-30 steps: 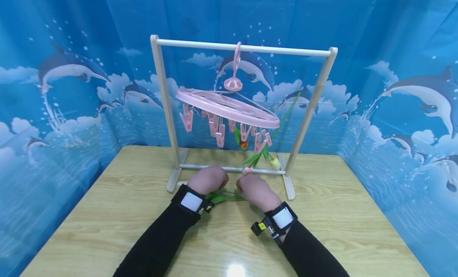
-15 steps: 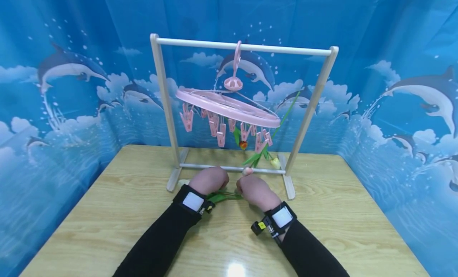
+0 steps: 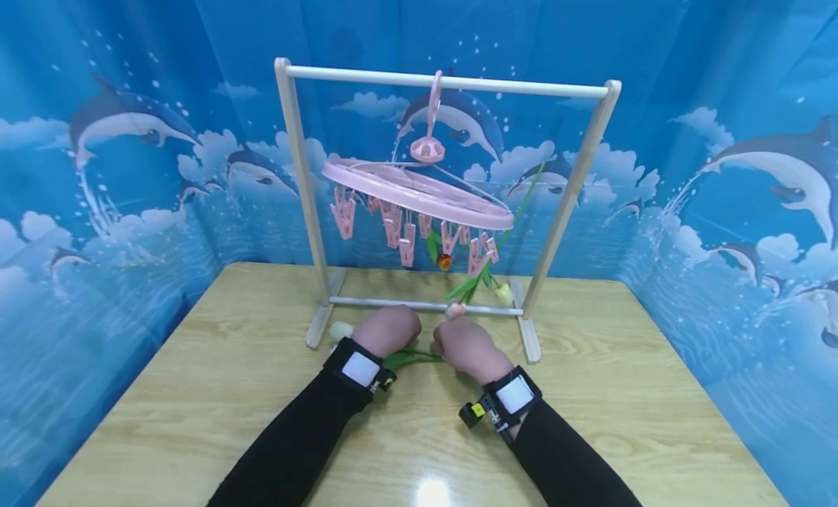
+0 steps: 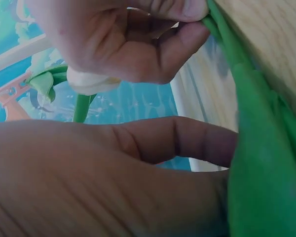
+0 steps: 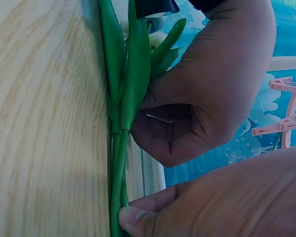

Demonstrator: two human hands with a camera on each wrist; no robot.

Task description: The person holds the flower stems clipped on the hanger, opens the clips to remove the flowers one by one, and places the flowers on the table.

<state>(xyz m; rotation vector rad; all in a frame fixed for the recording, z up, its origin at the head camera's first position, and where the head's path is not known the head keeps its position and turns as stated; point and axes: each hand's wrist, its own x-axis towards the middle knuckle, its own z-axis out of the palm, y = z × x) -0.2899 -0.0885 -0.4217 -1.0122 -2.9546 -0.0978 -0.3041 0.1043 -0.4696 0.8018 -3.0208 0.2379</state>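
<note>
Green-stemmed tulips (image 5: 135,74) with broad leaves lie low over the table, spanning both hands. My left hand (image 3: 390,331) grips them at the leaves; its thumb and finger go behind a green leaf (image 4: 261,148) in the left wrist view. My right hand (image 3: 468,347) pinches the thin stems (image 5: 119,168) between thumb and finger, below the leaves. A white tulip head (image 3: 341,330) shows beyond the left wrist. Just past the right knuckles is a pale pink tulip head (image 3: 455,310). My hands hide most of the stems in the head view.
A wooden rack (image 3: 447,79) stands behind the hands. From its bar hangs a tilted pink round hanger (image 3: 419,190) with several clothespins (image 3: 407,245). An orange tulip (image 3: 444,262) and a cream tulip (image 3: 504,294) hang head-down below it. A dolphin-print curtain (image 3: 98,201) surrounds the table (image 3: 196,390).
My left hand and wrist have shifted slightly right, and more of the white tulip head has come into sight beside the wrist. The right hand stays nearly still.
</note>
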